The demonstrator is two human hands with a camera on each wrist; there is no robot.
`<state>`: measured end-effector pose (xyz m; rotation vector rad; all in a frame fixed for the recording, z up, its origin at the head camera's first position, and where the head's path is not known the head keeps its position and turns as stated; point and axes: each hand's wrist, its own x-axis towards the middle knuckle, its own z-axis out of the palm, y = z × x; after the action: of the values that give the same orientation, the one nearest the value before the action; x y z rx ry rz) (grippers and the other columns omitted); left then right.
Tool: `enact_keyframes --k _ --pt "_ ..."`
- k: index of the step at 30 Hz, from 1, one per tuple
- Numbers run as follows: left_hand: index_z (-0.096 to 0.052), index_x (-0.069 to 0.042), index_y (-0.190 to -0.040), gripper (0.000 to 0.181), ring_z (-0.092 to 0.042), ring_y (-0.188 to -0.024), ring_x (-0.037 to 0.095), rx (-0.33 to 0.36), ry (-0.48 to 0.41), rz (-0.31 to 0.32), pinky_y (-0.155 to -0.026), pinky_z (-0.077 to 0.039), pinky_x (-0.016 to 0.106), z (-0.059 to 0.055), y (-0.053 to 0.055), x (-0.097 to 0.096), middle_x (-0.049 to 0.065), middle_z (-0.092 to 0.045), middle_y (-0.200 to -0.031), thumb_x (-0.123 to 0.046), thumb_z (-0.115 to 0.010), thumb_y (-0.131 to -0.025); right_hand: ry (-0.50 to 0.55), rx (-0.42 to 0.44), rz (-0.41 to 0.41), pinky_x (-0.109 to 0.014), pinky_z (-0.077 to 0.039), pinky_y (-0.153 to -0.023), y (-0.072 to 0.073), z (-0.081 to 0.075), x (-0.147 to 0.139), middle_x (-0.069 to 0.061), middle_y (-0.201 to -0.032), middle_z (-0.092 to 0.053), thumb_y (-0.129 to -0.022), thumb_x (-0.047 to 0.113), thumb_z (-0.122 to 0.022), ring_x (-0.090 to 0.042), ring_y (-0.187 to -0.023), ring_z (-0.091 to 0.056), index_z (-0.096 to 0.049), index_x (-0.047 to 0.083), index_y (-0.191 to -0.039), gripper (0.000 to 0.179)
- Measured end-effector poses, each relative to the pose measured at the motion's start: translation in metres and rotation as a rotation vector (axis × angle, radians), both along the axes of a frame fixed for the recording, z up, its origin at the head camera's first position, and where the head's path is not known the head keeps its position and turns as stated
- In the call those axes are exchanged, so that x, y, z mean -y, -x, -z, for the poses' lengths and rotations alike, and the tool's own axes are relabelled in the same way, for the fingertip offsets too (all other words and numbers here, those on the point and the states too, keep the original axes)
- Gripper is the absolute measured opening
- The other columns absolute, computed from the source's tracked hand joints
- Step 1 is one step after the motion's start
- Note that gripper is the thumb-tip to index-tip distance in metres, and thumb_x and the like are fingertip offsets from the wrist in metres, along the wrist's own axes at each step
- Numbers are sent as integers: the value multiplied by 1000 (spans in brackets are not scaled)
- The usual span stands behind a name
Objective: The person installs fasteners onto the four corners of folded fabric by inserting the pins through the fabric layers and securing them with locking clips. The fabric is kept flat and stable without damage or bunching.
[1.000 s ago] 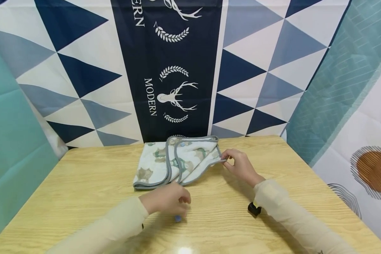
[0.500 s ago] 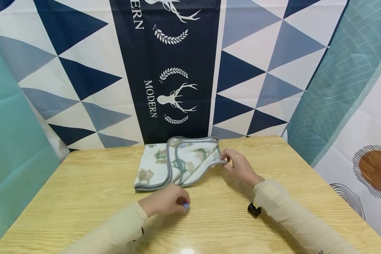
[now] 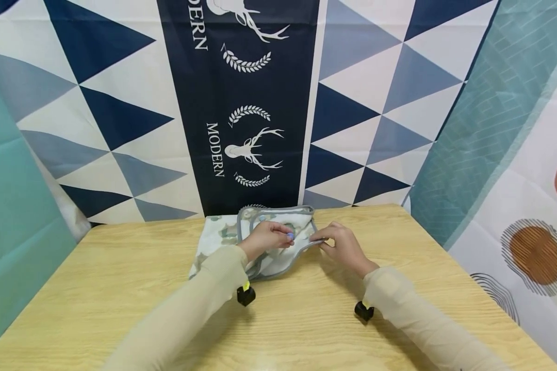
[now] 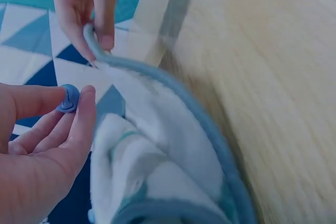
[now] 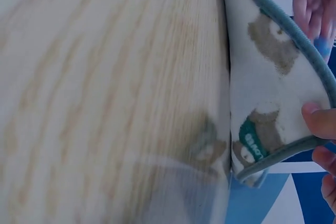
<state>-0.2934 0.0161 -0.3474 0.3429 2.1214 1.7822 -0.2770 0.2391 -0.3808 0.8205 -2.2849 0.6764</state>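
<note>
A white bear-print cloth with grey-blue edging (image 3: 278,264) lies folded at the table's far side. My right hand (image 3: 345,247) pinches its right corner between thumb and fingers, lifting it slightly; the right wrist view shows the thumb (image 5: 321,121) on the edging. My left hand (image 3: 265,239) is over the cloth, pinching a small round blue button-like piece (image 4: 69,98) between thumb and fingers. In the left wrist view, the piece is apart from the raised cloth edge (image 4: 184,98). A similar small blue spot (image 3: 262,218) shows on the cloth. My left forearm hides part of the cloth.
The wooden table (image 3: 120,288) extends around both arms. A patterned hanging (image 3: 250,103) stands right behind the cloth, and more hangings close off both sides. Black camera mounts (image 3: 246,295) hang under both wrists.
My left hand picked the blue piece up from the table, then carried it forward and right, over the cloth towards the right hand. My right hand keeps its pinch on the corner.
</note>
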Motion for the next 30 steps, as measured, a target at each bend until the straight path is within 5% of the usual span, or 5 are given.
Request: enact_keyframes --k 5,12,30 --pt "-64 9 -116 28 -66 -75 6 52 -50 -74 -84 -58 27 4 14 -16 25 -69 -111 5 -60 -88 -7 -14 5 -29 -50 -59 -1 2 1 1 -76 -73 -68 -5 -80 -10 -69 -56 -79 16 -83 27" --pt "-69 8 -110 25 -68 -74 9 115 -121 -187 -85 -58 28 4 17 -37 20 -72 -106 4 -65 -85 -11 -48 -24 -24 -46 -57 1 2 -1 3 -78 -75 -67 -7 -80 -10 -66 -55 -79 17 -84 29" --pt "-67 7 -114 26 -64 -68 6 204 -166 -179 -85 -57 25 7 20 -40 22 -70 -111 5 -60 -89 -12 24 16 -29 -48 -57 -2 1 3 1 -73 -70 -70 -8 -77 -11 -67 -55 -79 17 -86 30"
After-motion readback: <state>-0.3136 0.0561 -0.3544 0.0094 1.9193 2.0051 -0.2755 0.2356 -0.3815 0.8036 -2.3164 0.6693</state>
